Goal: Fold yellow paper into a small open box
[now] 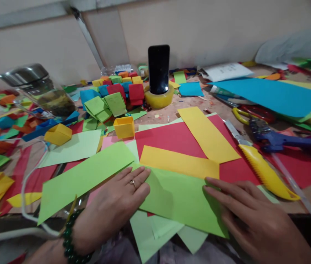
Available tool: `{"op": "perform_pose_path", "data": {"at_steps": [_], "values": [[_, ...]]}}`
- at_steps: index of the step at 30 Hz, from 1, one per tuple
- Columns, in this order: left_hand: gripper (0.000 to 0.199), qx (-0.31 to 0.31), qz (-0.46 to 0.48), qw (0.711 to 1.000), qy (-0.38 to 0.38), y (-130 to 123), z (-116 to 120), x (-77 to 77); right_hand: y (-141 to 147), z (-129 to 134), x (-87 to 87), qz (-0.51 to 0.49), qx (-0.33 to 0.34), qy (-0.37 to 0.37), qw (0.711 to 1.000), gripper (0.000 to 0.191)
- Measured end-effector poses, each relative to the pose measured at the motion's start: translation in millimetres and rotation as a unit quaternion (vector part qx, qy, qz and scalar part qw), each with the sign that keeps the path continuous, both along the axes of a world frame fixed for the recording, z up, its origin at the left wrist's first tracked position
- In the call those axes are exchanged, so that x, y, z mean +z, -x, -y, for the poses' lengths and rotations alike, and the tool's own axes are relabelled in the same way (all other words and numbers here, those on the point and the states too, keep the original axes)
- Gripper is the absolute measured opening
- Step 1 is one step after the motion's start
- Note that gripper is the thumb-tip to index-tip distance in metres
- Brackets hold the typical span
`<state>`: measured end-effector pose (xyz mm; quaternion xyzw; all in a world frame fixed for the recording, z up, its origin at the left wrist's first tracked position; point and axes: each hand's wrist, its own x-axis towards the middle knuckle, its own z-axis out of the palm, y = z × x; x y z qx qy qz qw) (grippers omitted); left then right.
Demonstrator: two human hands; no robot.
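Observation:
A green paper strip lies near the front edge of the desk, between my two hands. On its upper left corner my left hand rests with the fingers out flat; a ring and a green bead bracelet show. My right hand touches the strip's right end, fingers stretched out and thumb tucked partly out of sight. Just beyond the strip is a yellow paper strip, partly covered by it. Another yellow strip lies slanted on red paper. To the left sits a second green strip.
A phone stands in a yellow tape roll. Folded paper boxes and a glass jar are at the left. A yellow-handled cutter, blue-handled pliers and blue paper lie right. A white cable loops left.

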<state>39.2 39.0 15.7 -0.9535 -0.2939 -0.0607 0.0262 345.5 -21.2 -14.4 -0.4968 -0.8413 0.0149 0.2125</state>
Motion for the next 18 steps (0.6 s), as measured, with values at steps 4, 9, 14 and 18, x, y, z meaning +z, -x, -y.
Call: {"op": "perform_pose_path", "data": {"at_steps": [4,9,14,18], "values": [[0.029,0.017,-0.012,1.0,-0.003,-1.3,2.3,2.2,-2.0,1.9,-0.9,0.009,0.005,0.0,1.0,0.037],[0.035,0.05,-0.044,0.998,0.007,0.1,3.6,1.9,-3.5,0.9,-0.9,0.013,0.008,-0.005,1.0,0.036],[0.064,0.066,-0.084,0.994,0.035,6.1,6.1,0.9,-5.9,1.6,-2.2,0.013,0.006,-0.007,1.0,0.038],[0.062,0.088,-0.077,0.991,0.065,3.5,9.4,6.3,-8.0,1.6,-5.1,0.014,0.007,0.0,1.0,0.038]]}}
